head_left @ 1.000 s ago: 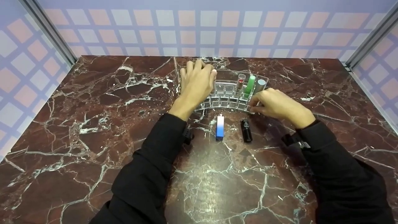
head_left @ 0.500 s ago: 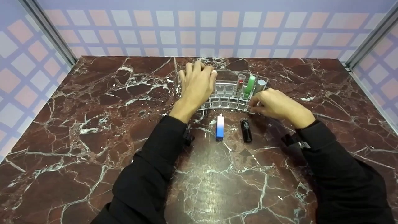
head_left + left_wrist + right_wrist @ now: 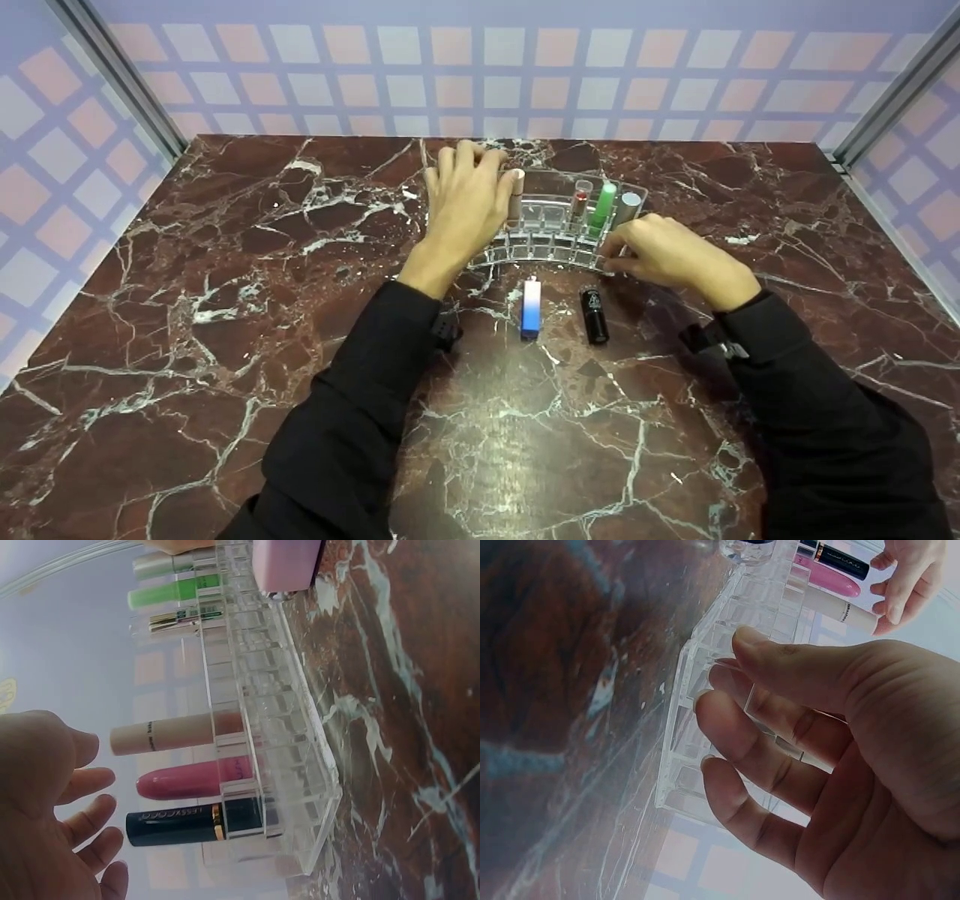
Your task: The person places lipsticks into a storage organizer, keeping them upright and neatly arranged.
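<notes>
Now, both hands [image 3: 465, 206] [image 3: 671, 251] at the clear rack [image 3: 553, 253] (left beside beige tube [image 3: 174, 733]).

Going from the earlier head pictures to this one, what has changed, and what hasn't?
The left hand has shifted slightly left, baring more of the pale beige cylindrical tube standing in the clear plastic rack. The hand is now apart from the tube, apparently having let go. The right hand stays at the rack's right end; the blue-and-white rectangular tube and black cylindrical tube lie in front, unmoved.
</notes>
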`<state>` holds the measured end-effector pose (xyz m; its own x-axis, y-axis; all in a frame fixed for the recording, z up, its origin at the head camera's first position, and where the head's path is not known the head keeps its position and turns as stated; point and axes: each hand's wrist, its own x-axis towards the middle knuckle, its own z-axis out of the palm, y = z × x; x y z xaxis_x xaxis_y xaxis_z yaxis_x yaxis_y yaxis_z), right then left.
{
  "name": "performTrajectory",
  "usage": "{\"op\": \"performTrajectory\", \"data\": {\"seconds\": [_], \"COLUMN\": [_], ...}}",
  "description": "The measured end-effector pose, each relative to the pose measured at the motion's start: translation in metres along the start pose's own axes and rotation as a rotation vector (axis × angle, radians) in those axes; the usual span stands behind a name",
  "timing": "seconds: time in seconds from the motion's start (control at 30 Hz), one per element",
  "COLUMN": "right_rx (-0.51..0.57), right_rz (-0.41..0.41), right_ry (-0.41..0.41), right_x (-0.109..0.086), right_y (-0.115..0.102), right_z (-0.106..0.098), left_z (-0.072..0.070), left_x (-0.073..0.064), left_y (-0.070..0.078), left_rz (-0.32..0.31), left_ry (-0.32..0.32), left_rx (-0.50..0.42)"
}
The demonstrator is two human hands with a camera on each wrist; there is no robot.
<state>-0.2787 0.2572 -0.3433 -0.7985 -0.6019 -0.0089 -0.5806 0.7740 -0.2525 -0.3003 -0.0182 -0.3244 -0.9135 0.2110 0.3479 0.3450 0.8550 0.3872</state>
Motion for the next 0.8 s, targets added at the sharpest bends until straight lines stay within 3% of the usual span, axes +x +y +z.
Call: {"op": "performTrajectory", "data": {"seconds": [0.37,0.63,0.8], "right_rx": [-0.011,0.012,0.012], "right_rz": [-0.009,0.000,-0.019], "right_ry": [0.007,0.002,0.006], "right_x": [0.000,-0.003,-0.002], "right_y": [0.000,0.000,0.001], "right_z": [0.001,-0.001,0.000], "left_z": [-0.021,-0.032,-0.029], "left_x": [-0.010,-0.022,-0.027], "left_y": [-0.026,-0.057,-0.061], "left_rz": [-0.147,-0.174,-0.189], "left_ry": [-0.091,-0.363,-0.477], "left_rx": [-0.089,-0.052,-0.042]}}
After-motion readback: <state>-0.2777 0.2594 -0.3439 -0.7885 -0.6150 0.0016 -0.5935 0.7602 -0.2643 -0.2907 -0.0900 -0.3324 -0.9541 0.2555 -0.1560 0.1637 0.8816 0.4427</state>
